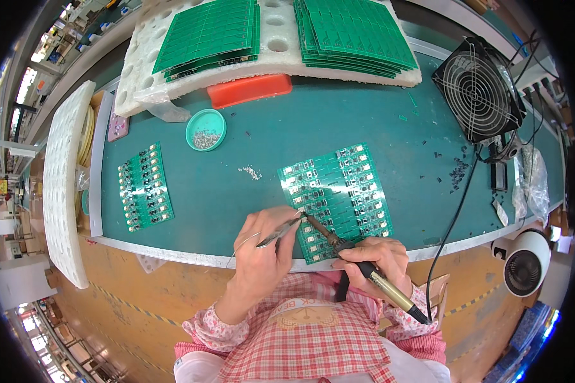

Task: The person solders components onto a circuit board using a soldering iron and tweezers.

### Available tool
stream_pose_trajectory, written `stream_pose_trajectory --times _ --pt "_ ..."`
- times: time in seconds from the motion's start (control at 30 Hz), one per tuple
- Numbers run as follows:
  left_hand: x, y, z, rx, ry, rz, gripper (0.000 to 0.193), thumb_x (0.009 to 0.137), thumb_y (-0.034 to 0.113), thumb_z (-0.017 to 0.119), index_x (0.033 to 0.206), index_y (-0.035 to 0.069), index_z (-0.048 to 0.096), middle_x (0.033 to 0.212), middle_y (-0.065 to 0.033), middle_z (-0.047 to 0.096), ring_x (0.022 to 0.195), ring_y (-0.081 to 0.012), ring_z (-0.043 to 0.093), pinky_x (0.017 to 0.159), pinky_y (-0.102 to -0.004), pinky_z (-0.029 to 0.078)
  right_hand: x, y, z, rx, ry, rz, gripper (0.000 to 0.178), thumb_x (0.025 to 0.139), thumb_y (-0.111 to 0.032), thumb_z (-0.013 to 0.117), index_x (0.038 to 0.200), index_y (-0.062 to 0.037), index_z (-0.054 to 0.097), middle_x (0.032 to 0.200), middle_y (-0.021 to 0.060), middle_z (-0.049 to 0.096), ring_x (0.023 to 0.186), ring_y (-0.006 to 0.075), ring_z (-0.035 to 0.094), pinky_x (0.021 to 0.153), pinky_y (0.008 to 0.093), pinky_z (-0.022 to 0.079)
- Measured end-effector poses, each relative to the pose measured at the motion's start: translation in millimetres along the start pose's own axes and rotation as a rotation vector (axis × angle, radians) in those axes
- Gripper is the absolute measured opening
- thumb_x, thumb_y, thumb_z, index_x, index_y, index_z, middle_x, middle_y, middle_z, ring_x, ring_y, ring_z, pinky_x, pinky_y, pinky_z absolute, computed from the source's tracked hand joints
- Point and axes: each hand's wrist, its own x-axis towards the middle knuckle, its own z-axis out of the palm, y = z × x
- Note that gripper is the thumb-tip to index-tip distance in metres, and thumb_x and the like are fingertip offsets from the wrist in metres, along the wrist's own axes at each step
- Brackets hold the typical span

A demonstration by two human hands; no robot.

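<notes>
A green circuit board with rows of small parts lies near the front edge of the table. My right hand is closed round a soldering iron, whose tip meets the board's left row of parts. From the other side my left hand pinches a pair of tweezers, their points close to the iron's tip. A thin strand of wire also runs from the left hand. What lies between the two tips is too small to tell.
A second board lies left, near a teal dish of tiny parts. Behind are a red tray and stacked boards on white foam. A black fan stands right; the iron's cord runs past loose black bits.
</notes>
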Motion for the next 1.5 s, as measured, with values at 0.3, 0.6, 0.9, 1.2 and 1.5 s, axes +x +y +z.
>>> stream_pose_trajectory --times 0.3,0.6,0.9,1.2,1.5 --pt "1 0 0 -0.001 -0.002 0.004 0.02 0.084 -0.005 0.069 0.102 0.002 0.066 0.099 -0.0129 0.07 0.086 -0.0296 0.067 0.075 -0.0358 0.052 -3 1 3 0.042 0.156 -0.032 0.031 0.074 0.002 0.08 0.101 -0.0019 0.065 0.069 0.0071 0.068 0.054 0.0204 0.065 0.049 0.0307 0.05" --pt "0 -1 1 -0.007 0.008 0.009 0.021 0.083 -0.006 0.069 0.103 0.002 0.066 0.099 -0.0136 0.07 0.086 -0.0295 0.067 0.075 -0.0353 0.052 -8 0 3 0.07 0.214 0.053 0.016 0.084 -0.005 0.075 0.096 -0.0021 0.064 0.071 0.0068 0.071 0.056 0.0193 0.067 0.05 0.0305 0.051" --pt "-2 6 -16 0.013 0.006 -0.006 0.024 0.08 -0.007 0.071 0.102 0.001 0.066 0.099 -0.0134 0.07 0.089 -0.0294 0.067 0.079 -0.0369 0.052 7 -11 -2 -0.22 0.152 0.004 0.036 0.072 0.001 0.078 0.106 -0.0088 0.072 0.063 0.0018 0.054 0.054 0.0182 0.054 0.049 0.0304 0.045" --pt "0 17 -45 0.208 -0.302 0.324 0.036 0.071 0.004 0.069 0.106 0.004 0.064 0.107 -0.0073 0.066 0.1 -0.024 0.064 0.09 -0.0415 0.049 32 -20 8 -0.31 -0.101 -0.065 0.039 0.058 -0.012 0.074 0.096 -0.0169 0.072 0.079 0.0027 0.047 0.071 0.021 0.053 0.059 0.0341 0.046" --pt "-15 -8 -43 0.074 -0.148 0.057 0.028 0.077 -0.004 0.072 0.103 0.005 0.064 0.101 -0.0093 0.07 0.092 -0.0267 0.065 0.084 -0.0391 0.049 31 -10 -7 -0.176 0.045 0.141 0.033 0.071 -0.011 0.085 0.101 -0.0093 0.072 0.083 0.0062 0.056 0.073 0.0231 0.053 0.063 0.0325 0.045"
